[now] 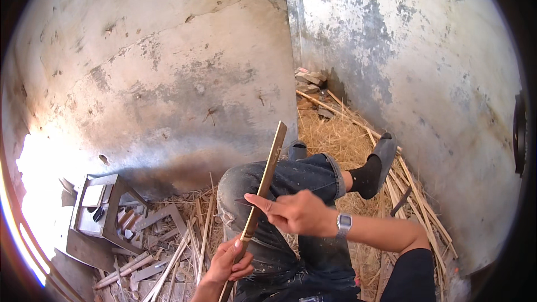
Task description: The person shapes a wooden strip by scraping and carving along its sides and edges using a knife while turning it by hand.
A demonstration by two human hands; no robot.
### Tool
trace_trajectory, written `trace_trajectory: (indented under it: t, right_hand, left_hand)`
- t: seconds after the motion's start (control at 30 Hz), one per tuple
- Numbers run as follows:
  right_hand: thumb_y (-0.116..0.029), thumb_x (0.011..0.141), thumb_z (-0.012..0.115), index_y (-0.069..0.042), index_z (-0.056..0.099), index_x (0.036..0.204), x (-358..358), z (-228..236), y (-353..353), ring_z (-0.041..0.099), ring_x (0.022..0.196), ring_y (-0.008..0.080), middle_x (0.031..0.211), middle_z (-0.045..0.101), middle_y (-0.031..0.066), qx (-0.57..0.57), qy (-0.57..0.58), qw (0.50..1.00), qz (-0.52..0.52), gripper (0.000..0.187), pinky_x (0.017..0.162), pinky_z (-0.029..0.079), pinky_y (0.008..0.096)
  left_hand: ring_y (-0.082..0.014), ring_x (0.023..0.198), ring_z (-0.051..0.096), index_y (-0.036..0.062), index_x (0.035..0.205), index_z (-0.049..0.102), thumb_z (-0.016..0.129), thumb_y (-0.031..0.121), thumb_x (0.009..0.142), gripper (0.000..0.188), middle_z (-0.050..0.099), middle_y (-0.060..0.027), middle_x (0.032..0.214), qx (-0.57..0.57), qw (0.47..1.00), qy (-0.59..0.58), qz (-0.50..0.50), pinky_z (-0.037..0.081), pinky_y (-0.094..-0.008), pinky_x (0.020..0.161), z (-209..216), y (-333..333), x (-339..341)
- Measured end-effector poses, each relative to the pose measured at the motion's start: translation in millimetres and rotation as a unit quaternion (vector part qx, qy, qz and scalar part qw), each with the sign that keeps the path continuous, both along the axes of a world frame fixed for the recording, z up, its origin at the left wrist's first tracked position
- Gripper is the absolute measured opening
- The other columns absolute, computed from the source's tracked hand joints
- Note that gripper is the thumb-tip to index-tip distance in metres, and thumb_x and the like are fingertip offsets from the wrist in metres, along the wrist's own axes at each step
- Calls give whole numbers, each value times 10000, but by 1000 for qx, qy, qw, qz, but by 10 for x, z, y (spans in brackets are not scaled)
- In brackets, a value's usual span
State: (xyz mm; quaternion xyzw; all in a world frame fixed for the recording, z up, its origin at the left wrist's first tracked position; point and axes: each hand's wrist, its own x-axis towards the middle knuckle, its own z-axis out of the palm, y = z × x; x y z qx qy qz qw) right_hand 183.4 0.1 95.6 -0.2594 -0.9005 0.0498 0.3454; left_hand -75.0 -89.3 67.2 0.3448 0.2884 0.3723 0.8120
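Observation:
A long, narrow bamboo strip [272, 163] slants up and away across my lap, its far end above my bent knee. Toward its lower end, my left hand [226, 263] is closed around it. My right hand [306, 213] is closed over the middle of the strip, index finger stretched out toward the left. A dark, pointed knife blade [240, 202] sticks out by that fingertip, lying across the strip. The knife's handle is hidden inside my right fist.
On the left stands a small stool [106, 218] with small items on it. Wood offcuts and sticks [168, 263] litter the floor around it. Straw [324, 140] and long bamboo strips [417, 196] lie along the right wall [425, 106]. My slippered foot [376, 170] rests near that wall.

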Motion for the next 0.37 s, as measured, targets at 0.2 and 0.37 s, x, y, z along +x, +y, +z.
trace_trajectory:
  t: [0.2, 0.37]
  right_hand:
    - [-125, 945, 676, -161, 598, 1469, 193, 32, 275, 641, 535, 206, 714, 687, 79, -24, 46, 997, -55, 531, 520, 523, 347]
    - [-207, 927, 723, -175, 440, 1581, 273, 0, 220, 683, 560, 211, 720, 711, 94, -27, -1, 999, -41, 714, 527, 555, 366]
  left_hand:
    - [-69, 370, 257, 125, 1618, 328, 452, 490, 1105, 642, 296, 30, 530, 30, 997, 72, 6, 241, -235, 384, -18, 37, 208]
    - [-73, 359, 257, 150, 1655, 254, 432, 584, 1080, 742, 294, 27, 513, 77, 995, 60, 10, 259, -230, 374, -100, 114, 317]
